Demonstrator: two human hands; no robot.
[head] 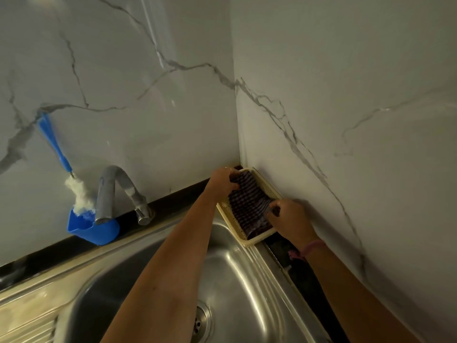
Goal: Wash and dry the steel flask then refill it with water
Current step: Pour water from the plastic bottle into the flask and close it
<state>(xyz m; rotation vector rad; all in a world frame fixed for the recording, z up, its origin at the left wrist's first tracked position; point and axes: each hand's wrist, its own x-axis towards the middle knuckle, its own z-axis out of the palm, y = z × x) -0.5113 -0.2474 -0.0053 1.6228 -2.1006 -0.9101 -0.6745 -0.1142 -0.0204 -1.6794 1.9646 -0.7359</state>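
Over in the corner where the two marble walls meet, a cream mesh basket (268, 188) sits on the edge of the steel sink (247, 276), and inside it lies a dark checked cloth (248, 206) that fills most of the tray. The left hand (223, 180) has its fingers clenched on the far end of the cloth, and the right hand (290, 217), with a pink band (310, 248) at the wrist, has its fingers pinched on the near end. Left of the tap (116, 191), a blue holder (95, 230) on the dark desk (61, 246) carries a bottle brush (64, 169), white bristles down, its blue handle leaning on the wall. The sink bowl holds nothing I can see besides the drain (201, 320), partly hidden by the left forearm. The steel flask is nowhere in sight from here. What lies under the cloth is hidden, and the lower part of the sink is cut off at the edge
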